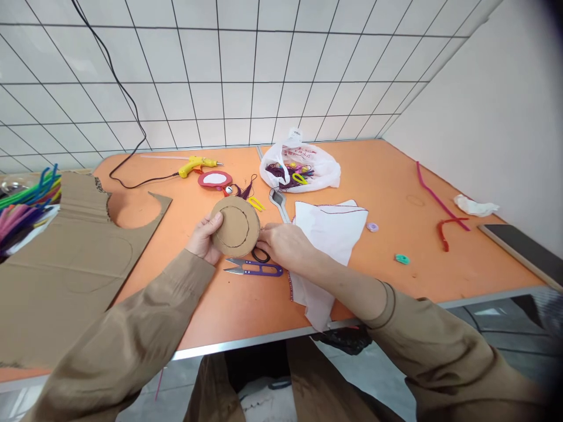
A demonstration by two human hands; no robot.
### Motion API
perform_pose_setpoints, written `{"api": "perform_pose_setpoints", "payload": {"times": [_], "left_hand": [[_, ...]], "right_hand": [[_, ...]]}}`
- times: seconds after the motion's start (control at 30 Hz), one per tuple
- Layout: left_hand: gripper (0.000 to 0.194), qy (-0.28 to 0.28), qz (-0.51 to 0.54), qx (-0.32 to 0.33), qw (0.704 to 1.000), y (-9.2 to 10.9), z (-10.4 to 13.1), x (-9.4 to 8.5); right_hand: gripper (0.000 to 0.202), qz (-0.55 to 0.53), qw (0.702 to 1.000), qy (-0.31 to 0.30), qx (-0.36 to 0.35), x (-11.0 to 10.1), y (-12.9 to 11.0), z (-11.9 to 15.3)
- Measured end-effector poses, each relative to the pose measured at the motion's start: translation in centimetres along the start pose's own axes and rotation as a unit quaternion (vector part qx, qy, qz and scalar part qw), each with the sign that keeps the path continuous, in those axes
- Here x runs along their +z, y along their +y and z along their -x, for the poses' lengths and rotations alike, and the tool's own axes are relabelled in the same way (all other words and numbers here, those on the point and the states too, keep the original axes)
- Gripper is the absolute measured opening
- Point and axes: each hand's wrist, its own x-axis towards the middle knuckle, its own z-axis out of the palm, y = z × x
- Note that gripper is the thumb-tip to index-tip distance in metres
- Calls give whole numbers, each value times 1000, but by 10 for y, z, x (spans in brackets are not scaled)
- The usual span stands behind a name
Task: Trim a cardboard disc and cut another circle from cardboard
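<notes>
Gripping the cardboard disc (241,218) above the orange table (233,319): left hand (203,239), thumb on its face. Right hand (285,245) at opposite rim, fingers partly hidden; can't tell its grip. Outer round looks done. Rough inner ring line shows, centre in place; looks part-finished, centre not yet separated.

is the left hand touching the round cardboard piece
Touching. The head view shows the left hand holding the round cardboard piece by its edge, with the thumb pressed over its face.
</notes>
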Motion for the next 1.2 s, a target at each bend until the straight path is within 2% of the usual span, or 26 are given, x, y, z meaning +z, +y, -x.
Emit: {"api": "perform_pose_setpoints", "payload": {"times": [0.07, 0.13, 0.17, 0.27, 0.33, 0.5, 0.6, 0.8, 1.13, 1.2], "left_hand": [[34, -10, -3, 3, 1000, 0, -1, -2], [34, -23, -7, 5, 1000, 0, -1, -5], [35, -31, -9, 3, 999, 0, -2, -6], [33, -50, -20, -1, 999, 0, -2, -8], [32, -54, -31, -5, 998, 0, -1, -8], [34, -40, -42, -27, 998, 0, 0, -6], [34, -24, -40, -48, 998, -1, -1, -7], [31, -11, -30, -76, 997, -3, -1, -7], [31, -25, -71, -21, 997, 4, -1, -4], [31, -27, -69, -9, 997, 5, -1, -4]], "right_hand": [[24, -62, 997, 37, -8, 1, 1, -1], [21, -218, 974, 70, -6, 0, 4, -2], [20, -318, 945, 70, -1, -1, 5, -3], [26, -558, 829, 32, 12, -6, 7, -4], [26, -625, 781, 20, 9, -9, 5, -3], [16, -695, 718, -5, 20, -11, -4, 0], [16, -702, 712, -22, 8, -11, -4, 1], [17, -673, 740, -18, -1, -12, 1, 3], [13, -630, 777, -13, 20, -13, 3, 8], [14, -630, 776, -9, 17, -11, 4, 8]]}}
